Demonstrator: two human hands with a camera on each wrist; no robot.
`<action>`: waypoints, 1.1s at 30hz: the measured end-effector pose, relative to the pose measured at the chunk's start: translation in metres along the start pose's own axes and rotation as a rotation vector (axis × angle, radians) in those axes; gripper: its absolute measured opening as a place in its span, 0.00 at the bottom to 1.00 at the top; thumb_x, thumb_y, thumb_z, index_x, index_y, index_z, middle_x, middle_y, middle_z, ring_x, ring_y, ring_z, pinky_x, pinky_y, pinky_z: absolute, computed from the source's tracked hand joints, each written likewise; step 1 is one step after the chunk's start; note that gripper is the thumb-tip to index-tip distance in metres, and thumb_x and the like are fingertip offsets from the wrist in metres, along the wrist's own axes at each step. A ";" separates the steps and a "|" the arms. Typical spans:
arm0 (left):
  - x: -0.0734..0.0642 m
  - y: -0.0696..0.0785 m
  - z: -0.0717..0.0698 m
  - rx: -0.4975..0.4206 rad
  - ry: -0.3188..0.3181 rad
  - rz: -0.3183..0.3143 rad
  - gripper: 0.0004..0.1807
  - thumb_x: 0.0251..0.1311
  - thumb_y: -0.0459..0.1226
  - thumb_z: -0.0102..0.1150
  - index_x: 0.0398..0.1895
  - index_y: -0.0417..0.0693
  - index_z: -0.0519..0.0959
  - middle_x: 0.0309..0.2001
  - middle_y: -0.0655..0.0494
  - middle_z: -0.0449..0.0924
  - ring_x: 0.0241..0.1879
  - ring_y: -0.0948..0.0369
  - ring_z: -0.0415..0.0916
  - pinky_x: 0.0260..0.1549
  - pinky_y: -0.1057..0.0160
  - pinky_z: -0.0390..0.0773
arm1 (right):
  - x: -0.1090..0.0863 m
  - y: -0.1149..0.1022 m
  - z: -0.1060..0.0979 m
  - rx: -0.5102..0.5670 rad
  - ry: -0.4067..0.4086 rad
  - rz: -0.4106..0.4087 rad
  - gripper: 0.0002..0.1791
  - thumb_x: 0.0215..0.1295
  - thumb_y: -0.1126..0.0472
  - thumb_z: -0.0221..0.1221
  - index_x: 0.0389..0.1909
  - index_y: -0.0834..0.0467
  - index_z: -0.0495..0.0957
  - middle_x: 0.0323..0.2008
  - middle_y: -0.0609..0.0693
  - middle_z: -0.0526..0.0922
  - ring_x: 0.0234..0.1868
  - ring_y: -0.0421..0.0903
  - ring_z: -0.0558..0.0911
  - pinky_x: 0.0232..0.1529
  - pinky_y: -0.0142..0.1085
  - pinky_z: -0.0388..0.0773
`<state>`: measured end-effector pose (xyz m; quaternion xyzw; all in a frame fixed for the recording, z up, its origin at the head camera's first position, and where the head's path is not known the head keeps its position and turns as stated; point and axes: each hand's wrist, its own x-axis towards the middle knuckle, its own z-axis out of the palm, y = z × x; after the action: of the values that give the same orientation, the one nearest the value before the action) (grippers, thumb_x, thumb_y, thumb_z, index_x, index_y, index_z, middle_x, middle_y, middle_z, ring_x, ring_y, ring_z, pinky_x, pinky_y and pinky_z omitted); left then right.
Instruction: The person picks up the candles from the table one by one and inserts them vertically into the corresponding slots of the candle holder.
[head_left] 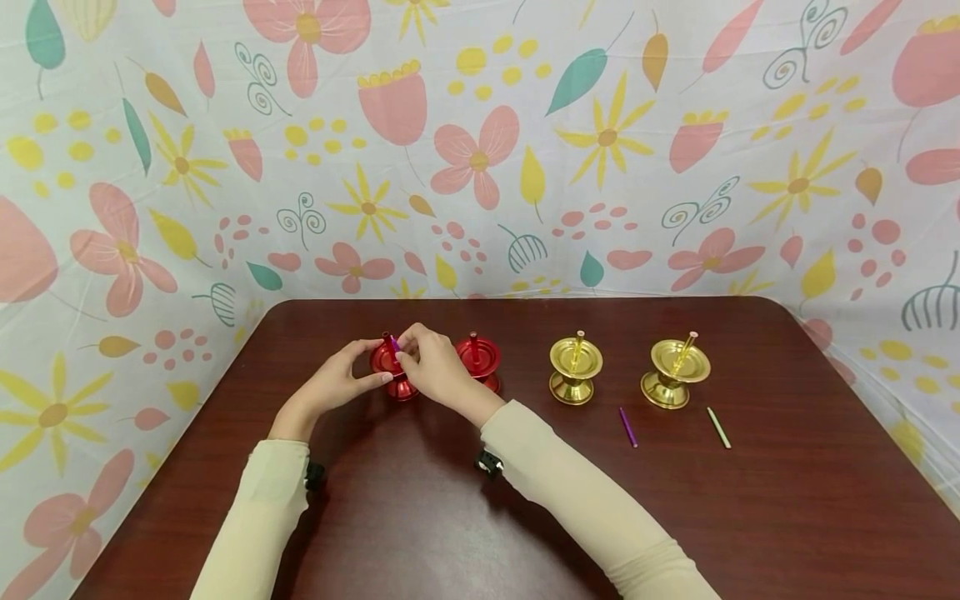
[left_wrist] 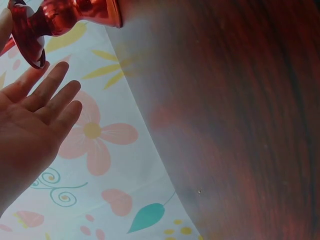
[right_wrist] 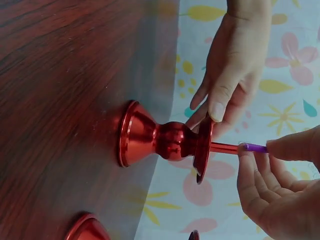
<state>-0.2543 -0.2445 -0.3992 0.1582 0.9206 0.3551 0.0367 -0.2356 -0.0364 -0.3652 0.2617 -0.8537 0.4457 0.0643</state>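
Note:
A shiny red candle holder (right_wrist: 175, 142) stands upright on the table, with a flared foot, a round dish and a thin upright tube. My left hand (head_left: 337, 379) holds the rim of its dish, the thumb on the near side; the other fingers spread out beside it in the left wrist view. Thumb and fingers of my right hand (head_left: 438, 362) pinch a thin purple stick (right_wrist: 256, 148), like a slim candle, at the top of the tube. The stick lines up with the tube; how far it sits inside cannot be seen.
Just right of my right hand stands a second red holder (head_left: 480, 357), partly hidden by it. Farther right are two gold holders (head_left: 572, 388). In front of them lie another purple stick (head_left: 628, 427) and a pale green stick (head_left: 718, 427). A flowered cloth (head_left: 480, 208) hangs behind the table.

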 end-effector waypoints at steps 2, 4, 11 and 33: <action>0.000 0.000 0.000 -0.005 0.000 0.001 0.38 0.57 0.45 0.67 0.66 0.38 0.65 0.64 0.38 0.66 0.66 0.41 0.59 0.63 0.40 0.59 | 0.002 -0.001 0.000 0.020 0.011 0.019 0.06 0.66 0.67 0.58 0.42 0.63 0.74 0.37 0.54 0.81 0.36 0.45 0.81 0.39 0.30 0.78; 0.000 0.001 0.000 -0.006 0.001 0.005 0.38 0.57 0.45 0.67 0.66 0.38 0.65 0.64 0.38 0.66 0.66 0.41 0.59 0.63 0.40 0.59 | 0.004 -0.003 0.001 0.035 0.029 0.027 0.07 0.66 0.67 0.58 0.42 0.63 0.74 0.37 0.55 0.81 0.36 0.45 0.81 0.40 0.30 0.78; 0.001 0.001 0.001 -0.002 0.006 0.024 0.38 0.56 0.44 0.68 0.66 0.37 0.65 0.64 0.38 0.66 0.66 0.42 0.60 0.64 0.41 0.59 | 0.011 -0.004 0.003 0.080 0.115 -0.030 0.09 0.64 0.71 0.58 0.44 0.64 0.73 0.38 0.56 0.80 0.37 0.47 0.81 0.41 0.29 0.78; 0.002 -0.002 0.001 0.011 0.012 0.049 0.38 0.56 0.44 0.68 0.66 0.37 0.65 0.64 0.39 0.67 0.65 0.43 0.61 0.64 0.41 0.59 | 0.030 0.000 0.016 0.264 0.245 -0.076 0.07 0.63 0.69 0.61 0.40 0.62 0.76 0.39 0.55 0.83 0.46 0.46 0.84 0.46 0.27 0.77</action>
<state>-0.2561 -0.2445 -0.4011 0.1789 0.9185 0.3520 0.0214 -0.2594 -0.0606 -0.3641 0.2436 -0.7629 0.5798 0.1499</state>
